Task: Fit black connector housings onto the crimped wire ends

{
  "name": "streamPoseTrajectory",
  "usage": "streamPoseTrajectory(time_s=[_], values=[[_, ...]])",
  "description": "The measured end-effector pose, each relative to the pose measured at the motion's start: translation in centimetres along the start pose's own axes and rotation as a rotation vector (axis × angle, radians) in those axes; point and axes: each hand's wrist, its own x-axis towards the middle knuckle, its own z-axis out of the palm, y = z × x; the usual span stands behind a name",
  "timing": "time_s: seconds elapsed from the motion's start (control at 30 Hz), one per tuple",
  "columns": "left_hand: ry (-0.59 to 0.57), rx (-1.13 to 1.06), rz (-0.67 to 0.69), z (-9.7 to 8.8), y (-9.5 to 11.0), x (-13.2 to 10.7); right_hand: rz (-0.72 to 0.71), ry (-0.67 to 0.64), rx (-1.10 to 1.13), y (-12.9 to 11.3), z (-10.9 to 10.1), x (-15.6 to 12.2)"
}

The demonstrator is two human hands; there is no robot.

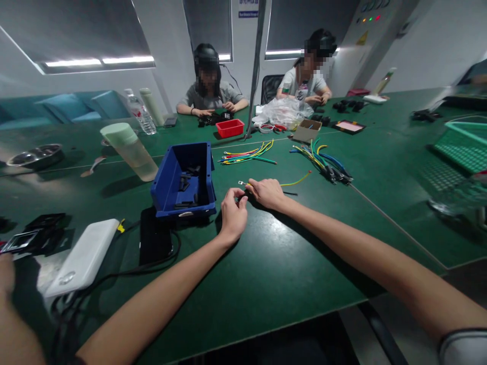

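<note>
My right hand (268, 194) is closed around a yellow-green wire (299, 180). The wire's metal lug (241, 183) pokes out past the fingertips on the left, and its other end trails to the right. My left hand (235, 213) is curled close beside it, thumb and fingers pinched; a small dark thing shows between them, too hidden to name. To the left stands a blue bin (162, 187) with short black tubular pieces (184, 182) inside. Beyond my hands lies a bundle of coloured wires (247, 154). A second bundle (323, 159), with black ends, rests farther right.
A green-lidded bottle (127, 152), a black phone (155, 235) and a white power bank (85, 256) with cables are on the left. A red tray (230, 128) and plastic bags (283, 112) lie farther back. Two people sit across the table; another person's arm (15, 319) enters at lower left.
</note>
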Motion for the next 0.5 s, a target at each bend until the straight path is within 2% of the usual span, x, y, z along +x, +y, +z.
streamPoseTrajectory(time_s=[0.17,0.27,0.37,0.5], values=[[-0.013,-0.02,-0.001,0.2,-0.3,0.0,-0.065,-0.004,0.051,1.6,0.1,-5.6],[-0.05,-0.051,-0.003,0.3,-0.2,0.0,-0.094,0.01,0.105,2.3,0.1,-7.9],[-0.069,-0.092,-0.004,0.3,-0.1,0.0,-0.121,0.018,0.127,2.5,0.0,-8.2],[-0.071,-0.107,-0.017,0.4,-0.2,0.0,-0.168,0.036,0.13,2.1,-0.4,-6.9]])
